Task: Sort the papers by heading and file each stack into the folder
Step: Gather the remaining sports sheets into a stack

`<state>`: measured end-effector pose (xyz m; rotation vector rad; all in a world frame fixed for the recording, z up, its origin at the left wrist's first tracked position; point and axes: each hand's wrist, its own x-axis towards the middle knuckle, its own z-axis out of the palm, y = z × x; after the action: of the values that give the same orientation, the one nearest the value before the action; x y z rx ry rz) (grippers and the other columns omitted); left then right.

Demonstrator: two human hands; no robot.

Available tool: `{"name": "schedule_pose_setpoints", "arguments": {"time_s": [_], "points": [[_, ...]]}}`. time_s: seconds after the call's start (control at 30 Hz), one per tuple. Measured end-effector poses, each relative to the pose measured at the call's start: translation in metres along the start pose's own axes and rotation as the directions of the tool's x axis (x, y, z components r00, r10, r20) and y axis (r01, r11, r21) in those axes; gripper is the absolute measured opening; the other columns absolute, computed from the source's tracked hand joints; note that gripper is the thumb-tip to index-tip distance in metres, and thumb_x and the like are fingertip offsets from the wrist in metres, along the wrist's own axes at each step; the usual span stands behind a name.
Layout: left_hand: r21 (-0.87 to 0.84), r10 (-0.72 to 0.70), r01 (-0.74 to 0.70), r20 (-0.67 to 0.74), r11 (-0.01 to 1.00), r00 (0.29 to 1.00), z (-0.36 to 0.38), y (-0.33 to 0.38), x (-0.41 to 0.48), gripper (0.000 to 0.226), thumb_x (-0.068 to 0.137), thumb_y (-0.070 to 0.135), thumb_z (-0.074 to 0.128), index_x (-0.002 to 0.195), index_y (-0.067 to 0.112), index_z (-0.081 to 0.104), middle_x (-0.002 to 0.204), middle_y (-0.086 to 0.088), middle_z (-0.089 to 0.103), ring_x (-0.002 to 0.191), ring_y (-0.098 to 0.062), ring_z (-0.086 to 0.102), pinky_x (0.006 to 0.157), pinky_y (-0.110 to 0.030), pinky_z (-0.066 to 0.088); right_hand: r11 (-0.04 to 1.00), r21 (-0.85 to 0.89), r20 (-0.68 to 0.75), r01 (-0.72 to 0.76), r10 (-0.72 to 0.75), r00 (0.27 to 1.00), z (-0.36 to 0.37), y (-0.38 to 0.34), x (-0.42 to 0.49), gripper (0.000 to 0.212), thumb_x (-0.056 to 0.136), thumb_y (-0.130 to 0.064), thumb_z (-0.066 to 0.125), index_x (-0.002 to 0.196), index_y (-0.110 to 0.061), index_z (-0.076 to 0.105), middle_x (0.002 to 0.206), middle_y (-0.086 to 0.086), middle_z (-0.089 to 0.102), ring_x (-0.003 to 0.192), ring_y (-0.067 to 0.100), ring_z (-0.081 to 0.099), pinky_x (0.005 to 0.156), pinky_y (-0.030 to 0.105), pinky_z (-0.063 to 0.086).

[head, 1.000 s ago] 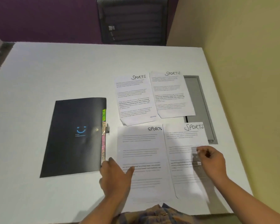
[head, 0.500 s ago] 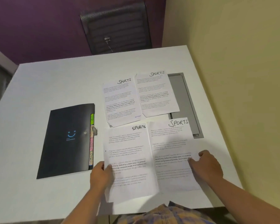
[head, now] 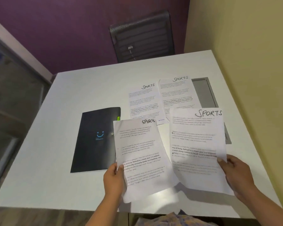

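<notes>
The left hand [head: 113,180] pinches the left edge of a sheet headed SPORTS, the left sheet [head: 142,159], with the thumb on top of the page and the fingers hidden beneath it. The grip sits low on that edge, so most of the page rises away from the hand, lifted off the table [head: 59,144] and bowed. The right hand [head: 237,175] grips the right edge of a second sheet headed SPORTS, the right sheet [head: 198,149], in the same way: thumb on the printed face, fingers behind. It too is raised and curved, and its lower left corner overlaps the right edge of the left sheet.

The upper left corner of the left sheet covers part of the right edge of a black folder [head: 95,141], which lies closed and flat on the table, a blue smiling mark on its cover and a green tab showing at its right edge.

Beyond the held pages, two more sheets headed SPORTS lie flat on the table side by side: the far left sheet [head: 144,103] and the far right sheet [head: 178,95], whose near ends are hidden by the raised pages. A grey panel [head: 206,93] set in the tabletop lies just right of them. A dark chair [head: 142,36] stands past the table's far edge.
</notes>
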<state>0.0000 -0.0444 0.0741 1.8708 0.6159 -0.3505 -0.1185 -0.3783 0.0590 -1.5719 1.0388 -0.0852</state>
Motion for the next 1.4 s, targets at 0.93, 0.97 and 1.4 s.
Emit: {"name": "schedule_pose_setpoints", "arguments": {"time_s": [0.93,0.97,1.4], "points": [[-0.195,0.254,-0.173,0.555,0.965,0.792,-0.013,0.081,0.068,0.020,0.093,0.002,0.061,0.099,0.018,0.072,0.097,0.000,0.078,0.088,-0.013,0.074,0.066,-0.017,0.054,0.981,0.068,0.054,0.182,-0.185,0.981,0.132,-0.096,-0.058,0.019,0.087,0.000,0.068,0.098,-0.014,0.075,0.086,-0.001,0.079,0.076,0.009,0.074,0.060,0.017,0.054],[-0.210,0.285,-0.201,0.536,0.957,0.794,-0.009,0.085,0.067,0.019,0.091,0.003,0.064,0.098,0.019,0.072,0.096,0.001,0.078,0.091,-0.015,0.074,0.069,-0.017,0.054,0.975,0.071,0.040,0.212,-0.215,0.976,0.129,-0.102,-0.054,0.020,0.087,0.000,0.069,0.094,-0.018,0.076,0.084,-0.004,0.079,0.075,0.008,0.074,0.060,0.016,0.053],[-0.120,0.678,-0.692,0.376,0.712,0.632,0.046,0.115,0.067,0.030,0.085,0.003,0.071,0.098,0.029,0.072,0.097,0.032,0.070,0.099,0.009,0.064,0.077,-0.004,0.045,0.933,0.032,0.118,0.359,-0.360,0.925,0.101,-0.129,0.001,0.033,0.081,0.002,0.075,0.086,-0.030,0.070,0.071,-0.023,0.073,0.064,-0.008,0.066,0.063,0.009,0.047]]}}
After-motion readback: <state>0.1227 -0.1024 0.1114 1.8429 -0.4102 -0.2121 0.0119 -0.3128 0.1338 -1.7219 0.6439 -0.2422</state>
